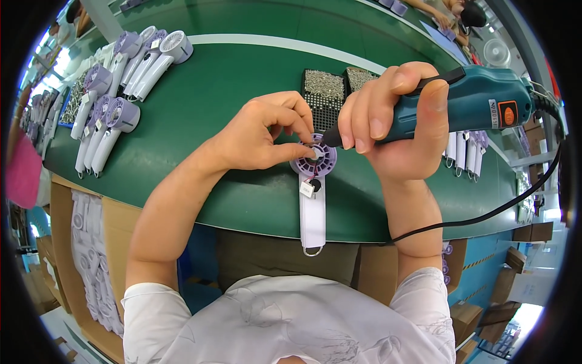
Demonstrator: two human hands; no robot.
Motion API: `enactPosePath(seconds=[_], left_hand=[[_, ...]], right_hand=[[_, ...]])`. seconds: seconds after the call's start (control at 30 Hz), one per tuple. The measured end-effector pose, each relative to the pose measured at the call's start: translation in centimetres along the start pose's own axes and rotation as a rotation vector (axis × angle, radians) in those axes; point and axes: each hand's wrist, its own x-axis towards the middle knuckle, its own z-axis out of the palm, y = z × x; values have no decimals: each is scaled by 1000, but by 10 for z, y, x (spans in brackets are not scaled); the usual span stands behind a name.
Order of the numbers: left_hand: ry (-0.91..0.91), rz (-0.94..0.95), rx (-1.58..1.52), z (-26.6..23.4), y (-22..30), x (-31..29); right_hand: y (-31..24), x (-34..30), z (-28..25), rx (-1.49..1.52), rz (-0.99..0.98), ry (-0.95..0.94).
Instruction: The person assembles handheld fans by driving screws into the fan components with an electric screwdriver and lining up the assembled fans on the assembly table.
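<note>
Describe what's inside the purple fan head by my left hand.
The fan head shows ribs around a pale centre, with thin wires leading down. The left hand and electric screwdriver cover part of it; what lies beneath them cannot be seen.

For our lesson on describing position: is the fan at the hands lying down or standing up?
Lying down: the fan has its handle along the table and its round head facing up.

A person's left forearm (177, 203) slanted inward toward the center, the left hand (257, 138) turned back-up with its thumb and fingertips drawn close together. The right forearm (415, 209) rose nearly upright, and the right hand (401, 156) curled in a full grip, fingers wrapped and thumb extended.
</note>
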Motion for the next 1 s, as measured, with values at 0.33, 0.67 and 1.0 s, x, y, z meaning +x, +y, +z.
enactPosePath(seconds=[0.33,0.67,1.0], left_hand=[[27,-24,-53,0,-1,0],[26,-59,-128,2,0,1],[62,-66,-148,4,-2,-2]], right_hand=[[-7,2,-4,12,-22,-20],[-10,3,-4,-12,-26,-15],[-8,1,-2,-28,-28,-24]])
